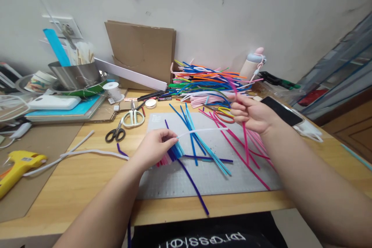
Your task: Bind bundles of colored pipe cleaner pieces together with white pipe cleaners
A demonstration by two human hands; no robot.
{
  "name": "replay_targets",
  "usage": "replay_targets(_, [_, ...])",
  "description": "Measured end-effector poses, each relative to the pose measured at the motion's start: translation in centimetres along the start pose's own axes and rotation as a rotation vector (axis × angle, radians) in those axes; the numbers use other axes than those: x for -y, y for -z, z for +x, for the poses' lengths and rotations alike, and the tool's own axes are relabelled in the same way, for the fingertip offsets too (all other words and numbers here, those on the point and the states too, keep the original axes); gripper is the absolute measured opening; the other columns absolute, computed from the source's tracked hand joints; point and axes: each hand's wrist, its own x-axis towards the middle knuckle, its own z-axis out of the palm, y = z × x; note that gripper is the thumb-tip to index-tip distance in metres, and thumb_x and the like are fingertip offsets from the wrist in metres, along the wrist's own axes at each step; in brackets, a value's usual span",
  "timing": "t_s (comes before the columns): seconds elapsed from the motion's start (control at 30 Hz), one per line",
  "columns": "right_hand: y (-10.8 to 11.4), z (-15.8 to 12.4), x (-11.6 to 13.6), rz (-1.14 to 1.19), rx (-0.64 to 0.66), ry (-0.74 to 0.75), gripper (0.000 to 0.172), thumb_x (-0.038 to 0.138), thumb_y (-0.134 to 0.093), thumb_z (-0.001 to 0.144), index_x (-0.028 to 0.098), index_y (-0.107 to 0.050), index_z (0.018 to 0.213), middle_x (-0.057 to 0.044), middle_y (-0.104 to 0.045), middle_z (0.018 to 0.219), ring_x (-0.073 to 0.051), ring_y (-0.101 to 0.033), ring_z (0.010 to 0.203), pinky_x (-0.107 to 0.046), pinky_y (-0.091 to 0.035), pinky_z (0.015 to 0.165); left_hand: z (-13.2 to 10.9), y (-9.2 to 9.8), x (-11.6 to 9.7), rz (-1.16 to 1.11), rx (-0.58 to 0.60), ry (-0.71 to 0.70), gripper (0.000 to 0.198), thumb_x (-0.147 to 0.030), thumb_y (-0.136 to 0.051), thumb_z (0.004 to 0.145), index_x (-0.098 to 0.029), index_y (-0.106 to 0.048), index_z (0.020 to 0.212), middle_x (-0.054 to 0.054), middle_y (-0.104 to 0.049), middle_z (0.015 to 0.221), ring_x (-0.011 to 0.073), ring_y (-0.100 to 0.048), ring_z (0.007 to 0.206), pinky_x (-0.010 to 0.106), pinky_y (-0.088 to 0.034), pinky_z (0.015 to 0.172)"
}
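My left hand (155,144) is closed on a white pipe cleaner (203,130), whose end sticks out to the right. Below those fingers hangs a row of pink, purple and light blue pipe cleaner pieces (173,152), partly hidden by the hand. Raised over the mat's right side, my right hand (253,114) pinches a bright pink pipe cleaner (246,145) that runs above and below the fist. Blue pipe cleaners (207,148) lie between the hands, and more pink ones (238,148) lie under the right hand. A dark purple pipe cleaner (194,186) extends past the mat's front edge.
A grey cutting mat (180,186) covers the middle of the wooden table. Behind it is a heap of mixed pipe cleaners (203,81). White-handled scissors (133,117), black-handled scissors (115,133) and a yellow glue gun (23,166) lie left; a phone (281,111) lies right.
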Motion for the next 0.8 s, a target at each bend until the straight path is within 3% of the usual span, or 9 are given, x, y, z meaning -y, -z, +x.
replay_targets(0.07, [-0.9, -0.9, 0.8, -0.060, -0.027, 0.135, 0.014, 0.029, -0.053, 0.088, 0.021, -0.056, 0.076, 0.006, -0.026, 0.055, -0.007, -0.019, 0.042, -0.017, -0.016, 0.036, 0.0, 0.1, 0.0, -0.002, 0.004, 0.008, 0.017, -0.036, -0.061, 0.076, -0.022, -0.071, 0.077, 0.004, -0.071, 0.075, 0.0183, -0.063, 0.067, 0.026, -0.046, 0.061])
replay_targets(0.13, [-2.2, -2.2, 1.4, -0.200, -0.012, 0.246, 0.012, 0.032, -0.058, 0.085, 0.021, -0.061, 0.080, 0.003, -0.039, 0.061, -0.008, -0.032, 0.046, -0.020, -0.024, 0.039, 0.0, 0.2, -0.1, -0.016, 0.007, 0.022, 0.019, -0.036, -0.060, 0.078, -0.021, -0.071, 0.078, 0.003, -0.071, 0.076, 0.0177, -0.063, 0.068, 0.026, -0.047, 0.063])
replay_targets(0.23, [-4.2, -4.5, 1.5, -0.496, -0.022, 0.419, 0.021, 0.036, -0.061, 0.083, 0.025, -0.065, 0.101, 0.002, -0.046, 0.063, -0.008, -0.033, 0.045, -0.023, -0.024, 0.042, 0.1, 0.3, -0.1, -0.080, 0.005, 0.056, 0.020, -0.036, -0.061, 0.077, -0.020, -0.071, 0.082, 0.003, -0.071, 0.080, 0.0171, -0.063, 0.070, 0.027, -0.048, 0.066])
replay_targets(0.3, [-5.6, -6.0, 0.9, -0.770, -0.003, 0.523, 0.022, 0.040, -0.053, 0.088, 0.026, -0.067, 0.099, 0.000, -0.051, 0.064, -0.011, -0.042, 0.049, -0.025, -0.029, 0.046, 0.2, 0.4, -0.1, -0.146, -0.012, 0.074, 0.022, -0.036, -0.064, 0.075, -0.018, -0.071, 0.085, 0.004, -0.072, 0.082, 0.0175, -0.064, 0.072, 0.028, -0.050, 0.067])
replay_targets(0.37, [-6.7, -6.9, -0.4, -1.047, 0.092, 0.560, 0.026, 0.041, -0.048, 0.090, 0.025, -0.068, 0.085, -0.001, -0.057, 0.065, -0.014, -0.050, 0.057, -0.026, -0.032, 0.052, 0.3, 0.4, -0.1, -0.215, -0.036, 0.075, 0.025, -0.037, -0.067, 0.073, -0.016, -0.070, 0.087, 0.005, -0.072, 0.084, 0.0181, -0.065, 0.073, 0.029, -0.051, 0.068])
replay_targets(0.5, [-7.7, -7.2, -3.5, -1.428, 0.165, 0.433, 0.034, 0.039, -0.041, 0.094, 0.023, -0.060, 0.070, -0.001, -0.061, 0.063, -0.015, -0.053, 0.058, -0.027, -0.029, 0.053, 0.4, 0.4, -0.2, -0.325, -0.067, 0.048, 0.033, -0.038, -0.071, 0.068, -0.016, -0.069, 0.094, 0.006, -0.073, 0.089, 0.0174, -0.066, 0.076, 0.029, -0.052, 0.072])
replay_targets(0.67, [-7.8, -6.3, -5.4, -1.454, 0.198, 0.377, 0.032, 0.037, -0.040, 0.094, 0.022, -0.060, 0.074, -0.002, -0.065, 0.070, -0.016, -0.057, 0.063, -0.027, -0.030, 0.056, 0.3, 0.4, -0.4, -0.308, -0.091, 0.047, 0.029, -0.039, -0.070, 0.069, -0.016, -0.068, 0.086, 0.004, -0.071, 0.080, 0.0150, -0.064, 0.067, 0.026, -0.051, 0.063])
replay_targets(0.8, [-9.1, -5.4, -6.3, -1.183, 0.229, 0.360, 0.020, 0.035, -0.049, 0.090, 0.022, -0.062, 0.096, -0.003, -0.066, 0.081, -0.017, -0.058, 0.070, -0.026, -0.037, 0.061, 0.2, 0.1, -0.4, -0.248, -0.098, 0.025, 0.021, -0.035, -0.069, 0.072, -0.016, -0.067, 0.078, 0.002, -0.068, 0.072, 0.0131, -0.061, 0.061, 0.024, -0.049, 0.058])
